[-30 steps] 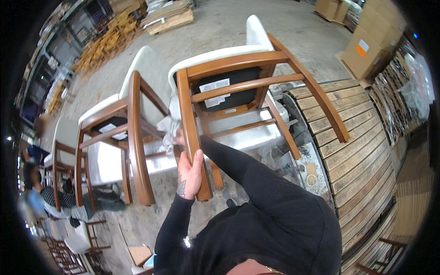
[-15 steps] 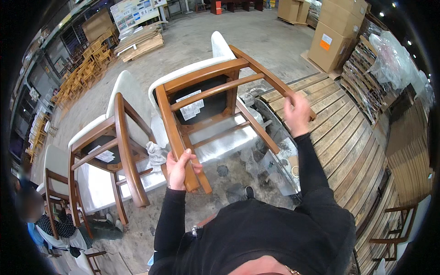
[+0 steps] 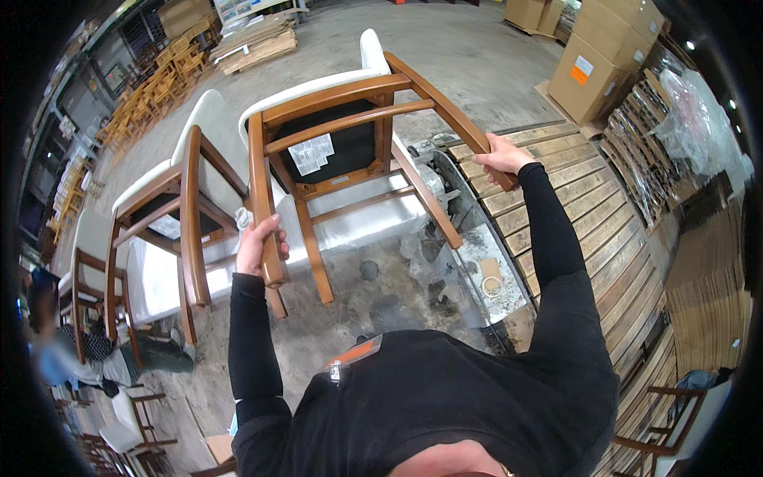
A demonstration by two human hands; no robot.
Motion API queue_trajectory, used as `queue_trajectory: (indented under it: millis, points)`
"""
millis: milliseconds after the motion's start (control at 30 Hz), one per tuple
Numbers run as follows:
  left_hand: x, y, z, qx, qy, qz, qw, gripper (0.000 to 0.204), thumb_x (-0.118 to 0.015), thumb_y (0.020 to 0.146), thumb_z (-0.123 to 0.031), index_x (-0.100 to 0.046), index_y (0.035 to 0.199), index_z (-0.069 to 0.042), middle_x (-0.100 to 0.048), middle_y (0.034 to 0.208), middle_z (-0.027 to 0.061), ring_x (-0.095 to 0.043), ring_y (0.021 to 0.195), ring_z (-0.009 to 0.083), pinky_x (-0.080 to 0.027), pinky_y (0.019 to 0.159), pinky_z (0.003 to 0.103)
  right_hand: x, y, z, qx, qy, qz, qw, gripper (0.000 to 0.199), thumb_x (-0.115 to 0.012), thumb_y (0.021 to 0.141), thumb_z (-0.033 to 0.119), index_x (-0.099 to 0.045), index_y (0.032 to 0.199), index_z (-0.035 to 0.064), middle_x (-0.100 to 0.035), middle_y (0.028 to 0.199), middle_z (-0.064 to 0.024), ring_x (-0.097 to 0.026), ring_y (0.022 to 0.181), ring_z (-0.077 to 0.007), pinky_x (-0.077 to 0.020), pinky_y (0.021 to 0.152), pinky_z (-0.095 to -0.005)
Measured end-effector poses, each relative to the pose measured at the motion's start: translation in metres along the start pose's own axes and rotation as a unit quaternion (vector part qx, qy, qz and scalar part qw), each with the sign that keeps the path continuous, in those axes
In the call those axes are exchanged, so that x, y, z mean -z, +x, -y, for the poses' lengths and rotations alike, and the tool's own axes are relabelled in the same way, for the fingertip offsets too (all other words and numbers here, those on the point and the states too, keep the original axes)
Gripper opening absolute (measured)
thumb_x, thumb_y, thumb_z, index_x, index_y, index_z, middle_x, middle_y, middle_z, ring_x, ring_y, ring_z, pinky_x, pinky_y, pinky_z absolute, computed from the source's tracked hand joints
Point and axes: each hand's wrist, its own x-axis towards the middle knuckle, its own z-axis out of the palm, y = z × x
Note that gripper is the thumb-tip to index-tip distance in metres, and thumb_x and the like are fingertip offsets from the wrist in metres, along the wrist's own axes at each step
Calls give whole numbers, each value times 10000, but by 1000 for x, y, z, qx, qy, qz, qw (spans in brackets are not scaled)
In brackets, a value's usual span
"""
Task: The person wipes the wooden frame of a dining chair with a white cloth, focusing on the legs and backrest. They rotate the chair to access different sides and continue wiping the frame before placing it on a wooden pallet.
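A brown wooden chair (image 3: 334,94) with pale upholstery rests tipped over on a shiny metal-topped bench (image 3: 366,226). Its legs point toward me, and the black underside with white labels (image 3: 311,153) faces me. Near its end, the left leg is wrapped by the fingers of my left hand (image 3: 256,245). My right hand (image 3: 505,157) is closed round the end of the right leg. Beside my left hand lies a crumpled white cloth (image 3: 244,216), partly hidden. A second tipped chair (image 3: 191,215) stands just left of the held one.
Another chair (image 3: 91,274) is farther left, near a person (image 3: 52,350). Slatted wooden decking (image 3: 572,207) runs along my right, with cardboard boxes (image 3: 592,67) beyond it. A tape roll (image 3: 492,286) lies by the bench's right end. Stacked cardboard sheets (image 3: 707,286) stand far right.
My right hand has tightened round the right leg's end, where its fingers looked looser before. The held chair and my left hand have shifted up and left in the view, which has also moved.
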Motion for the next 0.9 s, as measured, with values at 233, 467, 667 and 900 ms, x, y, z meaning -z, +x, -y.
queue_trajectory:
  millis: [233, 467, 667, 900]
  points:
    - [-6, -52, 24, 12, 4, -41, 999, 259, -677, 930, -315, -555, 998, -97, -594, 735, 53, -589, 520, 174, -484, 473, 329, -18, -31, -44, 108, -50, -101, 988, 517, -674, 856, 303, -498, 1192, -48, -672, 1005, -259, -689, 933, -364, -545, 831, -461]
    - [-26, -107, 63, 8, -70, -23, 997, 373, -689, 915, -257, -541, 1194, -58, -590, 749, 77, -589, 499, 206, -494, 455, 355, -8, -61, -80, 133, -52, -69, 987, 521, -713, 839, 305, -500, 1148, -56, -659, 1012, -333, -657, 1016, -452, -515, 881, -482]
    - [-28, -100, 53, 17, -18, -49, 999, 374, -682, 925, -292, -569, 1191, -55, -581, 725, 71, -588, 490, 197, -497, 442, 348, -8, -62, -68, 102, -52, -70, 991, 467, -697, 869, 240, -479, 1166, -46, -665, 915, -254, -669, 734, -328, -528, 652, -422]
    - [-23, -104, 67, 5, -31, -37, 999, 381, -707, 918, -274, -562, 1192, -52, -589, 727, 83, -594, 485, 201, -495, 443, 342, -12, -78, -67, 94, -37, -81, 992, 541, -717, 838, 305, -517, 1196, -48, -665, 1052, -317, -646, 1030, -453, -512, 886, -486]
